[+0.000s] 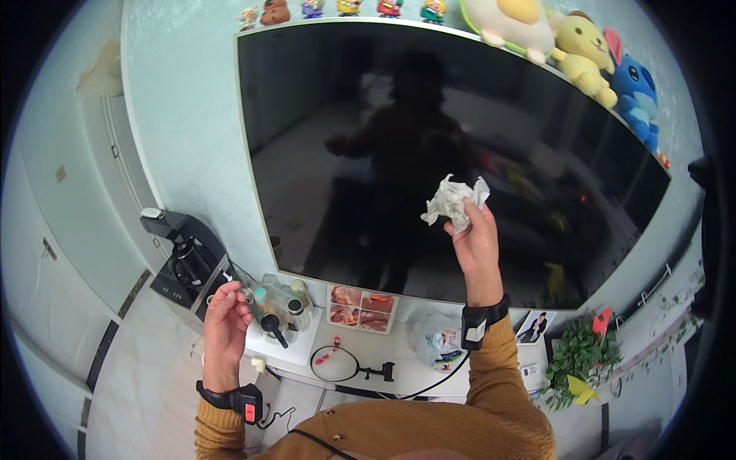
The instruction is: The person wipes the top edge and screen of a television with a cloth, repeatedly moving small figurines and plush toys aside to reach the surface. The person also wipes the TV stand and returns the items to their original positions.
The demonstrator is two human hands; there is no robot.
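A crumpled white tissue or cloth [456, 202] is pinched between the thumb and fingers of my right hand [476, 241], in front of the dark television screen [345, 172]. Whether it touches the screen I cannot tell. My left hand [227, 316] is raised at the lower left, its fingers curled together, near the glass bottles and jars on the cabinet. A small white tip shows just above its fingertips; whether the hand holds it I cannot tell. Each wrist wears a black strapped device.
Plush toys [583, 57] and small figurines [348, 7] line the television's top edge. Below stand a glass jar [296, 310], a four-picture frame [362, 309], a ring-shaped holder [334, 363], a plastic bag [437, 339] and a leafy plant [581, 351]. A black water dispenser [190, 259] is left.
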